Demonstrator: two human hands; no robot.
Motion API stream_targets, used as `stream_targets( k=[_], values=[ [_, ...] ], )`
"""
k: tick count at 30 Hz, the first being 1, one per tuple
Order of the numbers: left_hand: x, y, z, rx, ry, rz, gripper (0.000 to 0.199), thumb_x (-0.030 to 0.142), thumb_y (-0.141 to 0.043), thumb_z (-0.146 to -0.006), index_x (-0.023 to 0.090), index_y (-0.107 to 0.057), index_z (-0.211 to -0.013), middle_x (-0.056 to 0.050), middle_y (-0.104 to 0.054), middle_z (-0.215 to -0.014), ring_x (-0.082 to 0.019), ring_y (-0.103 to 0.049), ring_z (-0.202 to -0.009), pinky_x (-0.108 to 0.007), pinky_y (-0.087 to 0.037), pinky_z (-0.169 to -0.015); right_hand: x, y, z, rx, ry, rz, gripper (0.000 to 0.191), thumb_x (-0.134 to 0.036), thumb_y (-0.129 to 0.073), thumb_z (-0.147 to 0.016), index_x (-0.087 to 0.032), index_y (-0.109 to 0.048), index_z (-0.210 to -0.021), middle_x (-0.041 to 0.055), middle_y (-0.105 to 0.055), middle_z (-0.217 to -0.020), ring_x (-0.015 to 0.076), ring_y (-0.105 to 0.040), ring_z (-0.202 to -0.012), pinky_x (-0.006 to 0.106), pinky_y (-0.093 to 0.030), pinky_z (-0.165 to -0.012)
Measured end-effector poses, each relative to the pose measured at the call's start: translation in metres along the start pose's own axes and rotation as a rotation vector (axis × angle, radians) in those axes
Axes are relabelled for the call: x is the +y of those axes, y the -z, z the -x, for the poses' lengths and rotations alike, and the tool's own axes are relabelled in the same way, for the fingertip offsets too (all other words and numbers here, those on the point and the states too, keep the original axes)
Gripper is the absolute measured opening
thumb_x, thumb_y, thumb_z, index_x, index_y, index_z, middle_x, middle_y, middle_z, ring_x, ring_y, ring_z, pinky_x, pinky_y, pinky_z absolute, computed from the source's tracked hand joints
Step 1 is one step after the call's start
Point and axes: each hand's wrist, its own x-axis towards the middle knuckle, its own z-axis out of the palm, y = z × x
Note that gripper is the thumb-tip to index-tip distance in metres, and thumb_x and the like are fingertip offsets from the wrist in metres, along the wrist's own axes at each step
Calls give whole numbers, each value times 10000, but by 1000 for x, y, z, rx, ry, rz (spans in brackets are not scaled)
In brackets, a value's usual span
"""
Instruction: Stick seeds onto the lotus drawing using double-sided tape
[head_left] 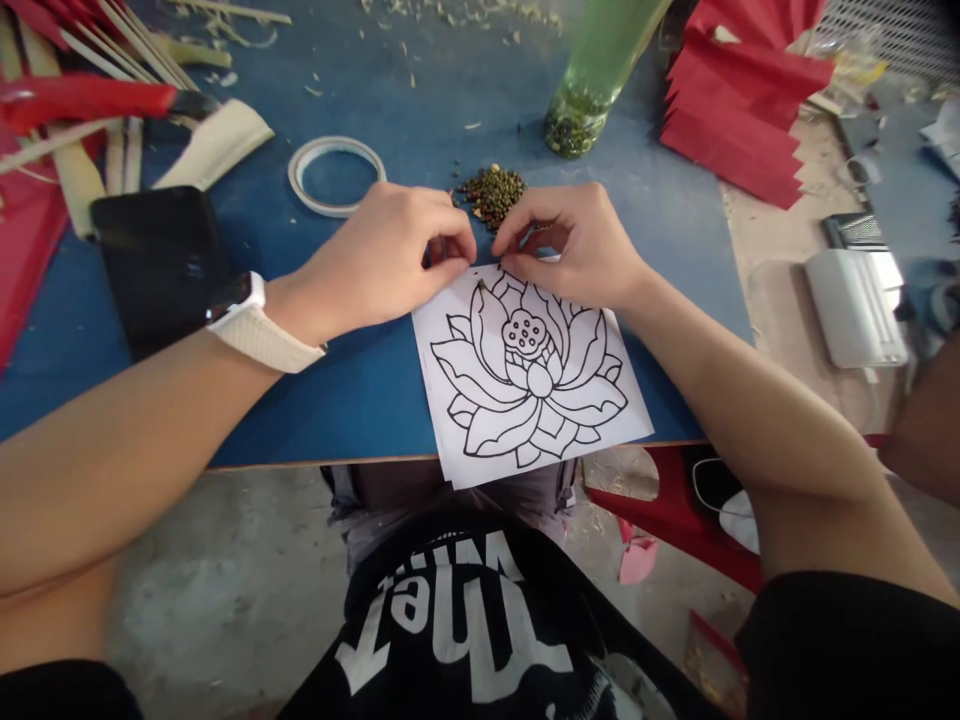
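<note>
A white sheet of paper [634, 400] with a black-outlined lotus drawing lies at the table's front edge, its lower end jutting past it. At its upper left edge is my left hand [409, 240], thumb and fingers curled together; what they hold, if anything, is hidden. My right hand [577, 240] is closed in a pinch over the sheet's top edge, and I cannot make out anything between its fingertips. Just beyond the fingers sits a small pile of green-brown beans or seeds [491, 193]. One tiny greenish speck rests on the drawing's upper left petal.
A tape roll [337, 210] and a black phone [161, 265] lie left on the blue table [322, 420]. Farther left are a red-handled tool [90, 100] and wood strips. A green bottle [592, 90] and folded red paper [739, 110] stand beyond at right.
</note>
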Motion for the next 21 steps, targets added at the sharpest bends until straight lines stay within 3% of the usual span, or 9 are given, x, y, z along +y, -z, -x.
stream_targets(
  k=[8,13,21],
  values=[
    [5,-18,-1,-20,73,93,142,391,-848,-1077,289,-946,-1067,-58,-906,-1029,-273,-798,-906,-450,-659,-968,0,-10,0,108,-16,58,114,-294,-969,-982,-314,-863,-942,71,-908,-1037,310,-844,-919,493,-788,-851],
    [10,-16,-3,-41,99,37,129,329,-833,-1084,252,-935,-1075,-50,-913,-1073,-243,-789,-930,-430,-672,-1006,-1,-10,-1,96,-21,76,124,-273,-944,-997,-314,-846,-933,72,-912,-1027,300,-844,-906,486,-798,-872],
    [17,-19,-1,-23,99,-10,147,277,-785,-1073,229,-923,-1054,-79,-895,-1056,-273,-823,-932,-462,-686,-1008,-3,-10,-1,87,-34,89,98,-250,-888,-1007,-309,-854,-936,72,-925,-1035,286,-838,-904,453,-777,-850]
  ],
)
